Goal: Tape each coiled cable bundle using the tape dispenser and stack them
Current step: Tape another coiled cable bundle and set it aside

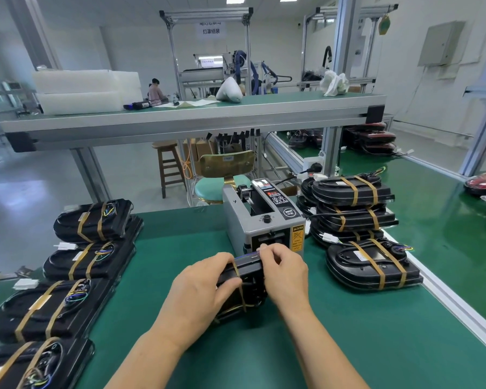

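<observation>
Cable bundle: a black coil, the cable bundle [249,279], is held between both hands just above the green bench [334,332], right in front of the tape dispenser's mouth; one tan band already crosses its left part.
Left hand: the left hand [199,287] grasps the bundle's left side, its fingers [222,261] curled over the top and the thumb pressed on the near face.
Right hand: the right hand [285,272] is at the bundle's top right edge, fingers bent and pinching there, just beside the dispenser's outlet; it may be nipping a strip of tape against the bundle, but the view is too small to tell.
Tape dispenser: the grey tape dispenser [260,220] stands upright mid-bench, with a black knob on top and a yellow warning label on its front.
Left row: a row of taped bundles [79,265] lies along the bench's left edge, each with two tan bands, loose coloured wires and a white plug.
Right stack: a stack of taped bundles [351,203] rises to the right of the dispenser, with one more bundle [368,265] lying flat in front of it.
Behind: a raised shelf [180,116] spans the bench; beyond it stand a wooden stool [169,164] and a chair with a green seat [225,175].
</observation>
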The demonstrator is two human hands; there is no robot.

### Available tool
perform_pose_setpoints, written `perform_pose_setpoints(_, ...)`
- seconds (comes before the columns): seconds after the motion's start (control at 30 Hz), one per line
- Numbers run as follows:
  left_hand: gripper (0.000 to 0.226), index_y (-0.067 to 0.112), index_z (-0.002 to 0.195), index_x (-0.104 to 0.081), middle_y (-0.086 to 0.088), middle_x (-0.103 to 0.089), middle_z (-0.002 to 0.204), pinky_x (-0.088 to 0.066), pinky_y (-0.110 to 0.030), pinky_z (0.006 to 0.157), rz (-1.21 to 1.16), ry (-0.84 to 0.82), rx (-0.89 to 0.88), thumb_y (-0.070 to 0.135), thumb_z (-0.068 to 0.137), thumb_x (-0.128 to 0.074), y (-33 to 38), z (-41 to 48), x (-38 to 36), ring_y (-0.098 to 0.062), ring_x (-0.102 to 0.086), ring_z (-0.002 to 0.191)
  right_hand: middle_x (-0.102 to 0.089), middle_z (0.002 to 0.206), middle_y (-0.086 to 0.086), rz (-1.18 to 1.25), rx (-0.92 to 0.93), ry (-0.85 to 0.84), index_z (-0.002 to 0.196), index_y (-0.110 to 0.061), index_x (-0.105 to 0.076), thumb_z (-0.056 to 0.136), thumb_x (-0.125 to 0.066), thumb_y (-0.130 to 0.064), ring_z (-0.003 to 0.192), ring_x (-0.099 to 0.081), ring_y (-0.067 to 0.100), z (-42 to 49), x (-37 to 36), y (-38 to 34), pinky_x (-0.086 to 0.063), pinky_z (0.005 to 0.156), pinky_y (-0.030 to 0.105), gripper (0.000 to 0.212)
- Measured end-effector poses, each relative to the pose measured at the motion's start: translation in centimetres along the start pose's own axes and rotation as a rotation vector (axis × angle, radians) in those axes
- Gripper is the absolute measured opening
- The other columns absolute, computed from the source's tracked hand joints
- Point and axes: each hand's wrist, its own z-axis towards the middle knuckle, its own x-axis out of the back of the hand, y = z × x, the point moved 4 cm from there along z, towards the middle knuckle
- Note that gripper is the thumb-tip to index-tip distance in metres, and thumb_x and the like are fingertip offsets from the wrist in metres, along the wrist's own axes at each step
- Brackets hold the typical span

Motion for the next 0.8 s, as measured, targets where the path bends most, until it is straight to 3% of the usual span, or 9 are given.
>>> perform_pose_setpoints(0.1,0.041,0.023,0.117,-0.062,0.012,-0.067,0.097,-0.044,-0.031,0.088,0.028,-0.021,0.015,0.053,0.089,-0.056,-1.1,-0.2,0.3,-0.013,-0.058,0.086,-0.059,0.070,-0.003,0.192,-0.019,-0.155,0.079,-0.006,-0.064,0.098,-0.054,-0.041,0.069,-0.051,0.011,-0.6,-0.5,0.8,-0.042,0.068,0.025,0.040)
perform_pose_setpoints(0.17,0.055,0.025,0.132,-0.055,0.010,-0.065,0.107,-0.038,-0.042,0.103,0.053,-0.018,0.095,0.054,0.086,-0.061,-2.4,-0.8,0.2,-0.016,-0.058,0.102,-0.070,0.098,-0.013,0.291,-0.061,-0.303,0.102,-0.021,-0.071,0.091,-0.064,-0.049,0.090,-0.063,0.002,-1.4,-1.0,1.7,-0.049,0.086,0.025,0.031)
perform_pose_setpoints(0.27,0.080,0.030,0.147,-0.034,0.013,-0.053,0.122,-0.037,-0.029,0.096,-0.231,0.012,0.354,0.043,0.080,-0.076,-4.8,-2.6,-0.4,-0.010,-0.050,0.111,-0.065,0.120,-0.017,0.177,-0.022,-0.458,0.129,-0.033,-0.054,0.069,-0.079,-0.054,0.111,-0.058,-0.007,-2.2,-1.3,3.2,-0.044,0.096,0.012,0.069)
perform_pose_setpoints(0.33,0.082,0.030,0.146,-0.031,0.013,-0.049,0.124,-0.035,-0.026,0.093,-0.343,0.024,0.522,0.042,0.080,-0.078,-6.1,-3.8,-1.0,-0.011,-0.048,0.113,-0.064,0.123,-0.017,0.115,0.008,-0.519,0.134,-0.032,-0.047,0.071,-0.083,-0.039,0.113,-0.058,-0.007,-2.4,-1.5,3.6,-0.043,0.100,0.015,0.073)
perform_pose_setpoints(0.4,0.073,0.029,0.137,-0.036,0.013,-0.056,0.118,-0.039,-0.022,0.086,-0.450,0.040,0.651,0.040,0.079,-0.079,-7.2,-4.8,-1.7,-0.012,-0.056,0.106,-0.065,0.122,-0.020,0.109,0.031,-0.511,0.132,-0.033,-0.049,0.076,-0.083,-0.029,0.113,-0.060,-0.005,-2.6,-1.5,3.6,-0.044,0.103,0.021,0.066)
perform_pose_setpoints(0.53,0.041,0.027,0.108,-0.052,0.005,-0.069,0.099,-0.046,-0.028,0.077,-0.559,0.075,0.733,0.035,0.079,-0.080,-8.8,-5.7,-2.0,-0.013,-0.064,0.097,-0.065,0.114,-0.031,0.072,0.138,-0.425,0.117,-0.045,-0.052,0.075,-0.081,-0.035,0.108,-0.060,-0.008,-3.3,-2.0,1.9,-0.044,0.092,0.011,0.052)
perform_pose_setpoints(0.6,0.037,0.030,0.102,-0.054,0.005,-0.070,0.095,-0.047,-0.030,0.077,-0.586,0.155,0.755,0.035,0.078,-0.082,-9.6,-5.7,-1.2,-0.012,-0.064,0.093,-0.064,0.115,-0.031,0.093,0.168,-0.394,0.119,-0.049,-0.052,0.075,-0.079,-0.037,0.109,-0.059,-0.009,-3.6,-2.8,0.5,-0.045,0.093,0.011,0.053)
perform_pose_setpoints(0.7,0.036,0.032,0.095,-0.054,0.007,-0.068,0.091,-0.044,-0.028,0.072,-0.547,0.327,0.769,0.041,0.075,-0.082,-10.9,-5.3,0.6,-0.008,-0.062,0.088,-0.055,0.108,-0.049,0.129,0.198,-0.391,0.104,-0.077,-0.042,0.078,-0.079,-0.035,0.104,-0.052,-0.023,-3.5,-4.6,-1.9,-0.038,0.083,-0.002,0.062)
perform_pose_setpoints(0.8,0.037,0.032,0.096,-0.052,0.013,-0.063,0.092,-0.041,-0.033,0.077,-0.499,0.476,0.793,0.048,0.076,-0.079,-12.5,-4.9,2.6,-0.014,-0.060,0.090,-0.062,0.105,-0.040,0.143,0.177,-0.418,0.099,-0.070,-0.048,0.080,-0.078,-0.036,0.102,-0.057,-0.018,-3.1,-7.5,-3.6,-0.039,0.079,-0.001,0.049)
